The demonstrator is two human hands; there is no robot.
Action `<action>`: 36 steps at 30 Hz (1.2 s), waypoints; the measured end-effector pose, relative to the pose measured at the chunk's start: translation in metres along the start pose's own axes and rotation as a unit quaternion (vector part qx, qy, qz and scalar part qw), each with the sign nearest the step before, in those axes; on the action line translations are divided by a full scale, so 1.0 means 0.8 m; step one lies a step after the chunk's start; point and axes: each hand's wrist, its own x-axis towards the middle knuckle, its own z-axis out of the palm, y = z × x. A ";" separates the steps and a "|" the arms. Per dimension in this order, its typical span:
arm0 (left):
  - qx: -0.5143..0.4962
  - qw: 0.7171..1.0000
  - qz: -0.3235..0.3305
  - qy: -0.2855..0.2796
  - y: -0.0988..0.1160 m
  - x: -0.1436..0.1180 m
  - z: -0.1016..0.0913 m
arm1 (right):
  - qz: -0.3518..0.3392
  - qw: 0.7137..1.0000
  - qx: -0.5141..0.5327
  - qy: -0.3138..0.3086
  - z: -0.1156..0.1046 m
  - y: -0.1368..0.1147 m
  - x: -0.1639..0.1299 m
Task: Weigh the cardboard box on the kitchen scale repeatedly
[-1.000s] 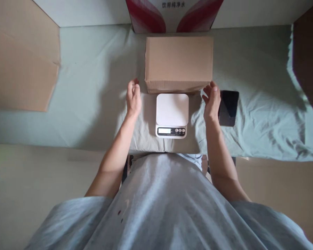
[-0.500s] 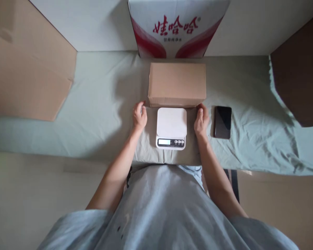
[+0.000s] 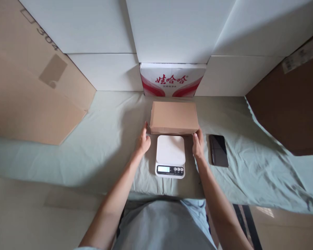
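1. Head view, stuff first: the plain brown cardboard box (image 3: pixel 174 117) is a closed rectangular carton with matte sides, sitting on the wrinkly pale green sheet (image 3: pixel 99 146). Right in front of it is a white kitchen scale (image 3: pixel 170 155), smooth square platter with rounded corners and a little display strip. A glossy black phone (image 3: pixel 218 150) lies flat off to the right.
2. Your left hand (image 3: pixel 143 141) sits at the box's near-left corner, fingers loosely curled and touching the bottom edge, not gripping anything yet.
3. Your right hand (image 3: pixel 198 144) mirrors it at the near-right corner, fingertips against the box, thumb side up. Can't tell if it's really clamped on.
4. Both forearms run straight forward, flanking the scale without touching it.
5. Room-wise: a red-and-white printed carton (image 3: pixel 173 81) stands just behind the box, tall brown cardboard sheets (image 3: pixel 33 100) lean well off to each side, and the sheet is open left of your left hand.
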 end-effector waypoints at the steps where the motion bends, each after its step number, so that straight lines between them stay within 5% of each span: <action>1: -0.010 1.000 -0.006 -0.006 0.004 0.004 0.003 | -0.007 1.000 0.003 -0.005 0.002 -0.005 0.003; 7: -0.048 0.998 -0.021 -0.021 0.043 0.006 -0.003 | -0.025 0.999 0.017 -0.034 0.000 -0.046 0.006; 14: -0.043 0.999 -0.010 0.001 0.084 -0.081 -0.048 | -0.024 0.998 0.052 0.032 -0.030 -0.063 -0.076; 21: -0.052 0.997 -0.049 -0.014 0.066 -0.149 -0.052 | 0.040 0.997 0.048 0.043 -0.039 -0.053 -0.150; 31: -0.055 0.996 -0.069 -0.026 0.047 -0.160 -0.046 | 0.030 0.999 -0.001 0.012 -0.042 -0.061 -0.153; 36: -0.055 0.995 -0.080 -0.021 0.048 -0.162 -0.051 | 0.050 0.997 0.034 0.054 -0.046 -0.044 -0.153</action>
